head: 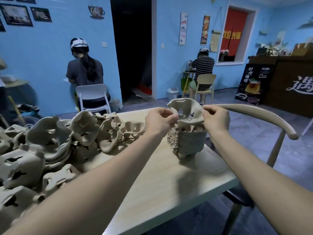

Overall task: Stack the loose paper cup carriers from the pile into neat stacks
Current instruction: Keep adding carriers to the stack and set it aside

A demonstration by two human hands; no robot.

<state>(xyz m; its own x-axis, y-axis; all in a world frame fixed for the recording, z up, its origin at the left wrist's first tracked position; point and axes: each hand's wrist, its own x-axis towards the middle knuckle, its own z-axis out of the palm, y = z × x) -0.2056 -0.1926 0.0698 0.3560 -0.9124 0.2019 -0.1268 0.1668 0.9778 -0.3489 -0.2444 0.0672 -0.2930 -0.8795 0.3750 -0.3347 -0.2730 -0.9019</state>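
- Left hand (160, 120) pinches the near-left edge of a carrier (184, 108); right hand (216, 118) pinches its right edge. Each grip is closed on the rim, fingers curled.
- The carrier is held tilted just above the stack (187, 141), its lower part dipping into the top one.
- The stack stands upright at the far right of the desk (160, 180); the pile (55, 143) of loose carriers sprawls over the left side, well apart from it.
- To seat it well, I would level the carrier first, so its cup wells line up with those below.
- Lower both edges together; one side leading would likely wedge it crooked.
- The pulp looks soft and bends easily, so keep the pinch light.
- Once nested, press down evenly with flat fingers, steadying the stack, which stands near the desk edge beside the chair (264, 116).
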